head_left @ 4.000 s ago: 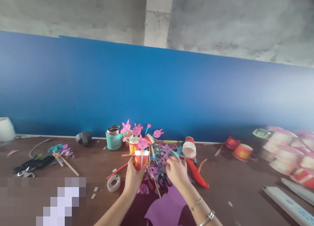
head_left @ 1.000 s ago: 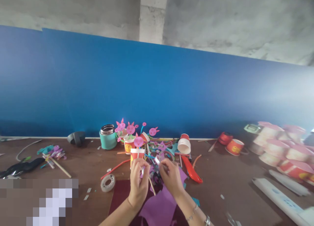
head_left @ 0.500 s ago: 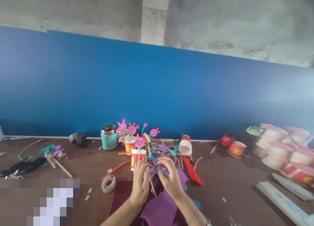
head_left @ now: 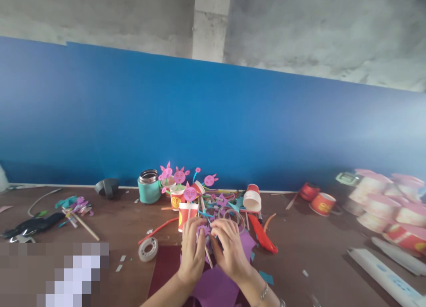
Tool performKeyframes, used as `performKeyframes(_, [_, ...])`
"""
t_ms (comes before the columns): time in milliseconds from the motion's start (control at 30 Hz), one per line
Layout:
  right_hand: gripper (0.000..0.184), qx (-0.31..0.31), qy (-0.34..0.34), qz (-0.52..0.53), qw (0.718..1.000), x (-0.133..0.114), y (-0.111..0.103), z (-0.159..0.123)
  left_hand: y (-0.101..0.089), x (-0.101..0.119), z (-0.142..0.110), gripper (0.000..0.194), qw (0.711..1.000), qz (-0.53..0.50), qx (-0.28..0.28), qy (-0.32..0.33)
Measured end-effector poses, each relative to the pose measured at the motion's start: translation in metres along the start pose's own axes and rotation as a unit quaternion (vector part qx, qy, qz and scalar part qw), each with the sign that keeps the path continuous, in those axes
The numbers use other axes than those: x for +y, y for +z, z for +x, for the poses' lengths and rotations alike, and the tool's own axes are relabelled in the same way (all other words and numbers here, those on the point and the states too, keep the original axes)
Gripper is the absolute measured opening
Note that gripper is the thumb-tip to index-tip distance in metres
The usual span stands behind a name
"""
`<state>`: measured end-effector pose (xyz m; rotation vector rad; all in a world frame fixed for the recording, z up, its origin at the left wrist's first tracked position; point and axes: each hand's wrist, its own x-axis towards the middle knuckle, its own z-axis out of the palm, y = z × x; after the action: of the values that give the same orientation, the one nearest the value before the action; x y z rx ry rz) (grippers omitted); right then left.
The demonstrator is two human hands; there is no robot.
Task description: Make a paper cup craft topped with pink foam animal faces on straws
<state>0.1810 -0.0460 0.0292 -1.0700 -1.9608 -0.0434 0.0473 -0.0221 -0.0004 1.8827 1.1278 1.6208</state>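
The left hand (head_left: 193, 249) and the right hand (head_left: 229, 247) are facing each other above the near middle of the table (head_left: 286, 276), fingers curling inward; whether either is grasping anything cannot be told, as the fingers are hiding the space between them. Just beyond the left hand, the near cup (head_left: 187, 213) is standing upright, bearing a pink face (head_left: 190, 194). Behind it and slightly left, the middle cup (head_left: 177, 200) is carrying another. Under the hands, a purple sheet (head_left: 216, 287) is lying partly over a dark red sheet (head_left: 163, 265). A tape roll (head_left: 148, 249) is lying left of the left hand, touching or nearly touching a red strip (head_left: 158, 230). A teal jar (head_left: 149, 190) is standing open at the far left of the cups. Right of the right hand, a red balloon (head_left: 262, 236) is lying beside an orange strip (head_left: 269, 222); beyond it, a tipped cup (head_left: 252, 199) is resting near the blue panel (head_left: 213, 120). Farther right, pink-topped cups (head_left: 382, 205) are sitting clustered, with a power strip (head_left: 386, 271) lying nearer.
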Motion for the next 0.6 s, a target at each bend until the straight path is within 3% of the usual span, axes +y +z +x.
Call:
performKeyframes(100, [0.009,0.033,0.02,0.031,0.999,-0.002,0.0,-0.001,-0.001,-0.014,0.001,0.033,0.993,0.032,0.108,-0.037])
performKeyframes(167, [0.008,0.072,0.086,0.083,0.99,0.001,0.002,0.0,-0.003,-0.022,0.005,0.036,0.983,0.058,0.165,-0.058])
performKeyframes(233, [0.012,0.094,0.184,0.166,0.964,0.007,0.004,0.003,-0.006,-0.028,0.01,0.037,0.971,0.093,0.191,-0.106])
performKeyframes(333, [0.021,0.098,0.329,0.307,0.888,0.015,0.005,0.008,-0.007,-0.031,0.015,0.042,0.955,0.151,0.177,-0.185])
performKeyframes(433, [0.028,0.109,0.393,0.396,0.823,0.02,0.004,0.01,-0.007,-0.031,0.018,0.044,0.947,0.175,0.144,-0.226])
performKeyframes(600, [0.03,0.108,0.411,0.433,0.795,0.021,0.003,0.009,-0.008,-0.033,0.017,0.041,0.949,0.17,0.135,-0.229])
